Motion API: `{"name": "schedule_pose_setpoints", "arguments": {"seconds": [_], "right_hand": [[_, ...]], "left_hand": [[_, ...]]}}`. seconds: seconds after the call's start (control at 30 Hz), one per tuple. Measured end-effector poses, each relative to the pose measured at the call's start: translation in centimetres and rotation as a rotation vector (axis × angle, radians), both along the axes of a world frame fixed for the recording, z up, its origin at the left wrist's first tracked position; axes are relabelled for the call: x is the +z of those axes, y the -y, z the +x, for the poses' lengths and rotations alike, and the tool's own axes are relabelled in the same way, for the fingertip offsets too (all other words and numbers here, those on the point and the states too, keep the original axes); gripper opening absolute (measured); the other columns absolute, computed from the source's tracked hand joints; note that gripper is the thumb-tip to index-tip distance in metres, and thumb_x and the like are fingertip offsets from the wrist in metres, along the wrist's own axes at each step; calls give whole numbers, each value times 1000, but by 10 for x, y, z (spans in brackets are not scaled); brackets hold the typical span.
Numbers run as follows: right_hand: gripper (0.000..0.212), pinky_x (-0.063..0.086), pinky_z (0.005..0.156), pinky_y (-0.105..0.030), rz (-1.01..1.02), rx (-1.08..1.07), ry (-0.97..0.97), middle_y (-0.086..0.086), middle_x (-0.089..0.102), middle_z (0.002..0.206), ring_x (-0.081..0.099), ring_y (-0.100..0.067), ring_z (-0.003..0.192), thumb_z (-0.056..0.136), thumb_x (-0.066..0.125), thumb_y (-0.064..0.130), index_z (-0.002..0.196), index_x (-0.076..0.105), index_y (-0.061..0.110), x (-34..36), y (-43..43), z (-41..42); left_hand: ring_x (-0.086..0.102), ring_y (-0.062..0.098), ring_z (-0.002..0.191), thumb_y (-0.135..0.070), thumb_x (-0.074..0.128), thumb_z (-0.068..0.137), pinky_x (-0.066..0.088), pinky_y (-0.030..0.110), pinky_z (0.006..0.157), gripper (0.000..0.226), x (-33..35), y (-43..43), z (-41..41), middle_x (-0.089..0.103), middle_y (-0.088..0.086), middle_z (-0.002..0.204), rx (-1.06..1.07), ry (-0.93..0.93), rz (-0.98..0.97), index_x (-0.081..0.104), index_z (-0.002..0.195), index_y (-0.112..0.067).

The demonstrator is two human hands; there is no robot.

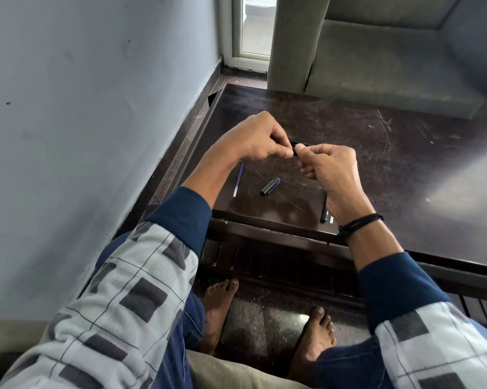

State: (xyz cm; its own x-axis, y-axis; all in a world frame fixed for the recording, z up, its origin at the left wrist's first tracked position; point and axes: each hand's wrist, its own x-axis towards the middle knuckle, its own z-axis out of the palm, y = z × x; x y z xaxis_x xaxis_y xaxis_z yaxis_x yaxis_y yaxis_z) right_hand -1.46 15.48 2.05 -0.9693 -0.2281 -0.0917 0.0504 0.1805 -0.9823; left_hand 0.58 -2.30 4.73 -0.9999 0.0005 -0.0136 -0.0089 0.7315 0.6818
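A short black plastic pen piece [300, 142] is pinched at its ends between the left hand [253, 138] and the right hand [329, 169], above the dark wooden surface [377, 153].

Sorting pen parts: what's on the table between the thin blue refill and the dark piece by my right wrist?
A dark pen cap lies there, touching neither refill nor dark piece, per the head view.

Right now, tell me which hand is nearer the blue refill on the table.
Left. The left hand is right by the far end of the blue refill; the right hand is farther off, past the pen cap.
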Motion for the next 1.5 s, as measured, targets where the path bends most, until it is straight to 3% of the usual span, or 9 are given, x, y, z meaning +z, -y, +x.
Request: {"name": "schedule_pose_setpoints", "arguments": {"seconds": [0.17, 0.33, 0.47, 0.63, 0.93, 1.17, 1.33, 1.5], "right_hand": [[39, 47, 51, -15, 50, -50, 1, 6, 64, 54, 55, -3, 49, 92, 73, 44, 69, 70, 12, 0, 2, 1], [37, 48, 53, -16, 20, -34, 28, 3, 65, 58, 56, -4, 51, 92, 73, 45, 76, 72, 12, 1, 2, 2], [26, 49, 56, -17, -47, 8, 34, -1, 70, 72, 60, -7, 61, 90, 77, 38, 91, 74, 12, 1, 2, 2], [18, 47, 54, -17, -38, 10, 0, 0, 67, 68, 56, -6, 58, 89, 80, 26, 81, 72, 12, 1, 0, 1], [40, 45, 49, -15, 13, -44, 24, 2, 62, 57, 53, -3, 48, 92, 73, 45, 75, 71, 9, 1, 2, 2], [21, 50, 58, -19, -68, -18, 30, -1, 71, 75, 60, -8, 63, 92, 76, 35, 92, 74, 14, 1, 0, 0], [14, 48, 57, -19, -18, -7, -1, -2, 69, 72, 58, -8, 63, 92, 76, 22, 83, 74, 12, 1, -1, 0], [34, 47, 57, -18, 25, -44, -12, 2, 64, 61, 55, -5, 54, 94, 73, 37, 71, 70, 12, 0, -1, 0]], "left_hand": [[66, -2, 76, -27, 80, 84, 51, 21, 77, 13, 0, 0, 0, 75, -9, 83, 0, -12, 1, 81, 96, -23], [66, -2, 76, -28, 81, 83, 48, 19, 75, 12, -1, 0, -1, 76, -10, 83, 6, -19, -6, 81, 95, -24], [65, -3, 73, -26, 81, 83, 47, 18, 72, 12, -2, 2, -1, 75, -11, 81, 22, -31, 2, 81, 95, -24], [64, -2, 73, -27, 81, 83, 46, 20, 73, 10, -2, 0, -1, 73, -14, 77, 9, -26, -13, 81, 93, -26], [69, 2, 84, -26, 80, 85, 52, 21, 81, 15, 1, -3, 2, 76, -7, 88, -3, -28, 2, 81, 99, -21], [65, -3, 74, -27, 80, 84, 48, 19, 73, 12, 2, -2, 2, 72, -14, 79, 25, -29, -11, 80, 96, -24], [66, 2, 78, -28, 81, 83, 52, 25, 78, 13, 0, -3, 1, 73, -11, 81, 27, -29, -40, 81, 96, -24], [66, 0, 81, -29, 80, 84, 53, 26, 82, 16, -1, -4, 0, 73, -12, 85, 27, -32, -33, 80, 99, -24]]}}
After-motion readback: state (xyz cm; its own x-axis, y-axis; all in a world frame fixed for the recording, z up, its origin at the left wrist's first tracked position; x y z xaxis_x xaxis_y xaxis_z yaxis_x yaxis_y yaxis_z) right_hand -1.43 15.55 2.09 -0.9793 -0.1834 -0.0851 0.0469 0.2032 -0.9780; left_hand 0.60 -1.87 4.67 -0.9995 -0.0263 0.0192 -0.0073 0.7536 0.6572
